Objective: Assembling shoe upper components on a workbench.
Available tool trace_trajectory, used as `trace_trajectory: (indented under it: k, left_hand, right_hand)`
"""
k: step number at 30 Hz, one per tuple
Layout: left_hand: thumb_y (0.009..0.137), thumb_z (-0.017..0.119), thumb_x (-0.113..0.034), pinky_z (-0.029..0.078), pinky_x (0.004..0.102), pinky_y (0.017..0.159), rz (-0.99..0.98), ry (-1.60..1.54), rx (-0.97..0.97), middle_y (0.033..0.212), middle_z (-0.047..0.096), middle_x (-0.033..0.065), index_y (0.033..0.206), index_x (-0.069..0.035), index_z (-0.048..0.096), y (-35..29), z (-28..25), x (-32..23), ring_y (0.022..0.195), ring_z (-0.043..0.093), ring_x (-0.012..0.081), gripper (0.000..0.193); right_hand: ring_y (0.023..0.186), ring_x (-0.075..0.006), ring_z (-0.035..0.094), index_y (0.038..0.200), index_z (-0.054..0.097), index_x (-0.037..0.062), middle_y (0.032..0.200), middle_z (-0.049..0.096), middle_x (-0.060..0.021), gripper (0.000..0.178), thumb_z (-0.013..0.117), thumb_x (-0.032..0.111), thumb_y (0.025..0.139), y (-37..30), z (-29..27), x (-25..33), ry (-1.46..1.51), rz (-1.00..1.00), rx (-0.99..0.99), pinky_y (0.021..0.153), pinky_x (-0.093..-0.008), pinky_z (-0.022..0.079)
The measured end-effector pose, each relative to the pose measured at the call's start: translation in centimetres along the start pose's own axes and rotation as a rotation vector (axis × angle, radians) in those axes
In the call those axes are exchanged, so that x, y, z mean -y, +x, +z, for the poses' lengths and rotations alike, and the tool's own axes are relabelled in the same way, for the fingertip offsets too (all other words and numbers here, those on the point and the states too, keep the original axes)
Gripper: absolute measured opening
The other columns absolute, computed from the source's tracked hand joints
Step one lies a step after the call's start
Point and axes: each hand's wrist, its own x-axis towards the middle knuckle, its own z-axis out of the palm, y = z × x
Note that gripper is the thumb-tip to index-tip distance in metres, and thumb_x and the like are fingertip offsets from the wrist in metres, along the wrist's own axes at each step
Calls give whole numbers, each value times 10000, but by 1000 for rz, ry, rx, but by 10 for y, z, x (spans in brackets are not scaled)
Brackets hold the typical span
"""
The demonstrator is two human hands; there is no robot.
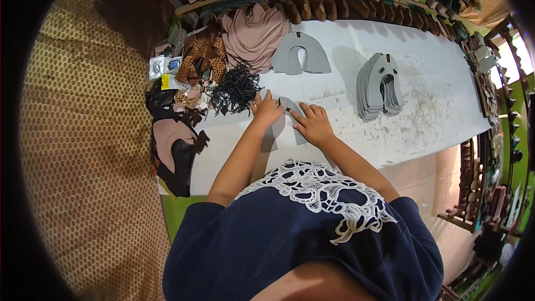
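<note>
A grey U-shaped shoe upper piece (289, 102) lies on the white-covered table in front of me, partly hidden under my hands. A small dark strip (288, 109) sits on its curved top. My left hand (267, 110) rests on the piece's left side, fingers apart, with a fingertip close to the strip. On the right side lies my right hand (313, 125), its fingers spread and one fingertip at the strip's other end. Further back is a small stack of similar grey pieces (317, 61) with a dark tab at the top. A taller fanned stack (369, 86) stands to the right.
Black braided trim (237, 90) is heaped just left of my left hand. Behind it are leopard-print pieces (203, 56) and a pink pile (253, 36). Black and pink material (177, 147) hangs at the table's left edge. Shoe lasts (329, 8) line the back.
</note>
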Motion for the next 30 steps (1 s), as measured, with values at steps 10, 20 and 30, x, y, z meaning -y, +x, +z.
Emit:
trace_trajectory:
  k: [10,20,30]
  left_hand:
    - [767,632,-307,230,538,993,73,23,-298,1420,349,113,1059,-104,651,-14,-2,-6,1303,266,333,356]
    - [799,618,-326,138,555,1044,247,107,-516,1416,339,140,1241,-129,522,-48,24,10,1311,268,341,494]
    - [865,501,-406,69,540,1092,266,59,-339,1465,262,186,1406,-30,286,-70,45,20,1373,211,321,693]
  right_hand:
    - [1102,-276,430,1221,570,229,1279,464,-90,402,554,372,845,0,-2,-1,2,2,7,956,-415,316]
    - [1107,-276,432,1220,552,187,1273,464,-94,416,553,369,846,1,-3,-1,11,6,17,959,-418,316]
    - [1087,-279,452,1266,517,207,1268,466,-95,471,559,388,834,4,-4,0,62,52,49,920,-420,336]
